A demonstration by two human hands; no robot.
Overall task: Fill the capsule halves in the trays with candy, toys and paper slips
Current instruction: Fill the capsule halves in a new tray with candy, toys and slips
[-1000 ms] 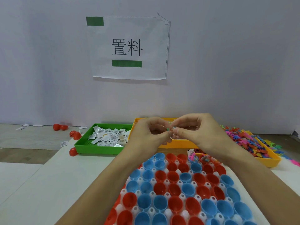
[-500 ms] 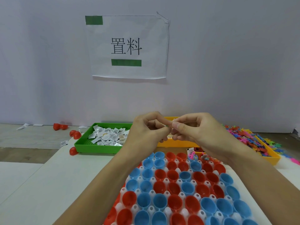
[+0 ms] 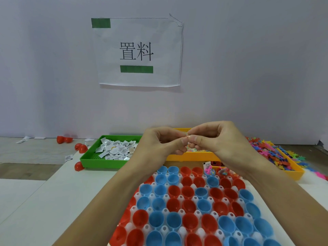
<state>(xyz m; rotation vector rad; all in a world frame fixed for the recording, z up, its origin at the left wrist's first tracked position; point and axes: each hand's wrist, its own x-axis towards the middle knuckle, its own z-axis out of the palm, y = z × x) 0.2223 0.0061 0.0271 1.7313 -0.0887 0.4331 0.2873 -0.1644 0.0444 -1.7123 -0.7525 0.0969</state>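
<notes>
A small, clear, crinkly candy packet (image 3: 187, 139) is pinched between both hands, raised above the far end of the capsule tray. The left hand (image 3: 158, 143) and the right hand (image 3: 217, 139) meet fingertip to fingertip, each grip closed tight on the packet with thumb against curled forefinger; its contents are too small to tell.

Directly below the grip, a white moulded tray (image 3: 195, 198) holds rows of glossy red and blue capsule halves (image 3: 174, 191), cup-shaped and open upward. Two far-row cups, below and right of the grip, hold bright toy bits and a slip.

Just behind the grip lies an orange tray (image 3: 188, 156) with pale candy. Left of the grip, a green tray (image 3: 99, 162) holds folded white paper slips (image 3: 117, 150). Right of it, another orange tray (image 3: 292, 172) is heaped with colourful plastic toys (image 3: 269, 151). Loose red halves (image 3: 80, 148) lie on the white tabletop (image 3: 53, 201) beyond the green tray.
</notes>
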